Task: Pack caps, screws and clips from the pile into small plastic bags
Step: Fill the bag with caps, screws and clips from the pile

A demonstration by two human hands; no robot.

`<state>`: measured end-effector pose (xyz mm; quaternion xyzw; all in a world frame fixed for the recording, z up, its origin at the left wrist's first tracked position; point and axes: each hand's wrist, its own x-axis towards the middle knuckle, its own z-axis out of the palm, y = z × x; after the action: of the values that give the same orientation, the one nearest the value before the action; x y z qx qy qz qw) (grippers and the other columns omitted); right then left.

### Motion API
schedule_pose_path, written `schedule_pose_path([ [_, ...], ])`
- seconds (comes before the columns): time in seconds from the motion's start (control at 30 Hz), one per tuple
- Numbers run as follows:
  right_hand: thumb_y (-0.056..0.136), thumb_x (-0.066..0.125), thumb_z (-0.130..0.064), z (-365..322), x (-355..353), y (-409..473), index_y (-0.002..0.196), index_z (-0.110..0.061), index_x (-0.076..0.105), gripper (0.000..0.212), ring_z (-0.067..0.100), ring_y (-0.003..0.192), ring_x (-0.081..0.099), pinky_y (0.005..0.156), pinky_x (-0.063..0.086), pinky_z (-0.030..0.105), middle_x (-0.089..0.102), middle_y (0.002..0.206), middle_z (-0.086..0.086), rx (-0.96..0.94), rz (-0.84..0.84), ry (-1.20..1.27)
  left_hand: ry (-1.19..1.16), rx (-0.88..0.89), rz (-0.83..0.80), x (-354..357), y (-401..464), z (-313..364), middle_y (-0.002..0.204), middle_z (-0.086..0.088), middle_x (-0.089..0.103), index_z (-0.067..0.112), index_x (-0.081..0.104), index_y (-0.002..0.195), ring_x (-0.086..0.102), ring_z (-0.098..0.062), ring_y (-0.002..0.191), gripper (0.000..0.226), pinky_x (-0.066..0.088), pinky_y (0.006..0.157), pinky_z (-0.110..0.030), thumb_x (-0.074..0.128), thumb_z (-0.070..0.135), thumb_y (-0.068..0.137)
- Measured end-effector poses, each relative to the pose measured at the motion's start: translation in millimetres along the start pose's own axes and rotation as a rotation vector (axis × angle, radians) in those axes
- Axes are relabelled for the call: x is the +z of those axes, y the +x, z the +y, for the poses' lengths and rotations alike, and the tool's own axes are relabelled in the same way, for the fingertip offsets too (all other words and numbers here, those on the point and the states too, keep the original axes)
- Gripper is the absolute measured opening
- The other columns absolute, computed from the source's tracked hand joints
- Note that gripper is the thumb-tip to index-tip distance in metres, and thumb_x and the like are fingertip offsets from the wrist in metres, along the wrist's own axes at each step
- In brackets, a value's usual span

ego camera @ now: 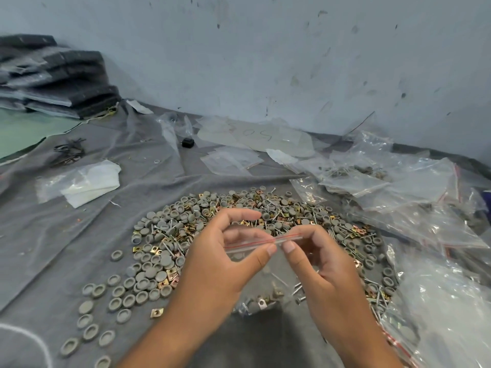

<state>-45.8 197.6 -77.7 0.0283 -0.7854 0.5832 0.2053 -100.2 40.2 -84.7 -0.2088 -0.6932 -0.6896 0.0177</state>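
Note:
A wide pile (186, 235) of grey round caps, brass clips and silver screws lies on the grey cloth in front of me. Above its near edge hangs a small clear zip bag (276, 285) with a red line along its top strip. My left hand (225, 264) pinches that strip at its left part between thumb and fingers. My right hand (321, 269) pinches the strip's right part. Screws and a few clips show through the bag's bottom. Loose caps (106, 301) are scattered to the lower left.
Crumpled clear bags (414, 197), some holding parts, heap up on the right. Flat empty bags (231, 160) and a sheet with writing lie behind the pile. A folded white cloth in plastic (87, 181) sits at left; dark stacked packets (53, 75) stand far left by the wall.

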Motion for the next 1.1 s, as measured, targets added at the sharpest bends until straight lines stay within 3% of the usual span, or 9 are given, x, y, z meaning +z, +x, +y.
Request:
schedule_pose_path([
  [0.2, 0.094, 0.062, -0.039, -4, -3, -2, 0.090, -0.034, 0.066, 0.008, 0.003, 0.069, 0.061, 0.060, 0.042, 0.009, 0.067, 0.079, -0.011, -0.030, -0.022, -0.068, 0.000, 0.000, -0.004, 0, 0, 2, 0.092, 0.005, 0.077, 0.046, 0.062, 0.102, 0.074, -0.010, 0.086, 0.040, 0.057, 0.067, -0.024, 0.084, 0.032, 0.073],
  [0.4, 0.089, 0.058, -0.035, -2, -4, -7, 0.085, -0.032, 0.063, 0.007, 0.005, 0.066, 0.056, 0.059, 0.039, 0.013, 0.063, 0.074, -0.013, -0.021, -0.023, -0.114, 0.019, 0.008, -0.047, 3, -4, -2, 0.094, 0.004, 0.076, 0.044, 0.058, 0.101, 0.074, -0.016, 0.093, 0.037, 0.057, 0.082, -0.044, 0.082, 0.045, 0.072],
  [0.63, 0.093, 0.065, -0.040, -4, -7, -6, 0.087, -0.029, 0.066, 0.013, 0.003, 0.072, 0.061, 0.062, 0.041, 0.010, 0.068, 0.077, -0.016, -0.019, -0.041, -0.085, 0.021, 0.031, -0.067, 1, -1, -6, 0.097, 0.005, 0.077, 0.043, 0.058, 0.104, 0.074, -0.014, 0.095, 0.039, 0.056, 0.079, -0.033, 0.083, 0.046, 0.074],
  [0.8, 0.088, 0.057, -0.045, -2, -13, -6, 0.086, -0.027, 0.066, 0.020, 0.001, 0.065, 0.057, 0.058, 0.040, 0.010, 0.064, 0.073, -0.018, 0.019, 0.002, -0.107, -0.017, 0.043, -0.049, -2, 0, -10, 0.095, 0.002, 0.075, 0.041, 0.062, 0.103, 0.073, -0.013, 0.087, 0.035, 0.056, 0.069, -0.017, 0.081, 0.038, 0.074],
  [0.93, 0.095, 0.061, -0.046, 0, -12, -7, 0.091, -0.036, 0.065, 0.011, 0.004, 0.071, 0.062, 0.060, 0.044, 0.014, 0.068, 0.081, -0.014, 0.038, -0.021, -0.085, -0.053, 0.042, -0.046, -1, 1, -10, 0.093, 0.001, 0.074, 0.037, 0.062, 0.101, 0.072, -0.012, 0.085, 0.033, 0.056, 0.070, -0.020, 0.080, 0.035, 0.074],
  [1.03, 0.090, 0.063, -0.049, 1, -10, -8, 0.094, -0.040, 0.067, 0.011, 0.009, 0.081, 0.066, 0.065, 0.049, 0.018, 0.071, 0.089, -0.015, 0.037, -0.042, -0.114, -0.069, 0.014, -0.049, -1, 1, -10, 0.094, -0.002, 0.076, 0.039, 0.061, 0.102, 0.073, -0.014, 0.085, 0.038, 0.057, 0.069, -0.022, 0.082, 0.038, 0.071],
  [1.1, 0.087, 0.062, -0.048, 1, -11, -7, 0.092, -0.038, 0.068, 0.013, 0.008, 0.080, 0.067, 0.064, 0.047, 0.015, 0.071, 0.087, -0.016, 0.022, -0.018, -0.126, -0.075, 0.006, -0.036, -2, 1, -9, 0.095, -0.001, 0.077, 0.041, 0.061, 0.103, 0.074, -0.014, 0.086, 0.040, 0.058, 0.068, -0.026, 0.083, 0.041, 0.069],
])
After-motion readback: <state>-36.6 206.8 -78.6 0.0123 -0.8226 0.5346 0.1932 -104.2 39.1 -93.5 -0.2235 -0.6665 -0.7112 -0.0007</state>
